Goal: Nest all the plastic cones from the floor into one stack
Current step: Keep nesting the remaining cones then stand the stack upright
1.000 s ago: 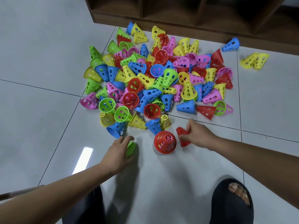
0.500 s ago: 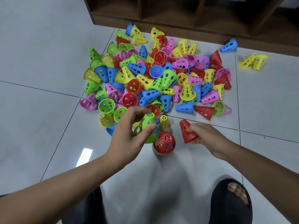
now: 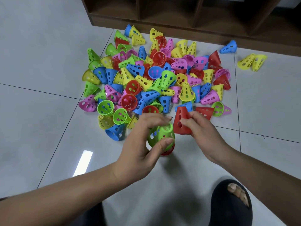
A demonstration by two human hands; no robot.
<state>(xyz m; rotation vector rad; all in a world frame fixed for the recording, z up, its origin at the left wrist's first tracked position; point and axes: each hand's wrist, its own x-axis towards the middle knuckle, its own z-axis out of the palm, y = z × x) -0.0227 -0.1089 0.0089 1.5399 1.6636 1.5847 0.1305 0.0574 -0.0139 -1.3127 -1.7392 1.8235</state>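
My left hand (image 3: 143, 141) grips a green cone (image 3: 162, 136) between thumb and fingers, directly over the red-topped stack (image 3: 169, 150) on the floor, whose rim peeks out below it. To its right, my right hand (image 3: 202, 128) pinches a red cone (image 3: 180, 122), narrow end up, just above the floor. Behind both hands lies a big pile of perforated plastic cones (image 3: 154, 82) in red, blue, green, yellow and pink, tumbled on the grey tiles.
A dark wooden shelf unit (image 3: 187, 17) stands behind the pile. A lone blue cone (image 3: 228, 47) and two yellow cones (image 3: 251, 61) lie apart at the right. My foot in a black sandal (image 3: 231, 204) rests at the bottom right.
My left hand lifted the green cone from the floor and brought it right, over the stack. My right hand raised the red cone and moved it closer to the stack.
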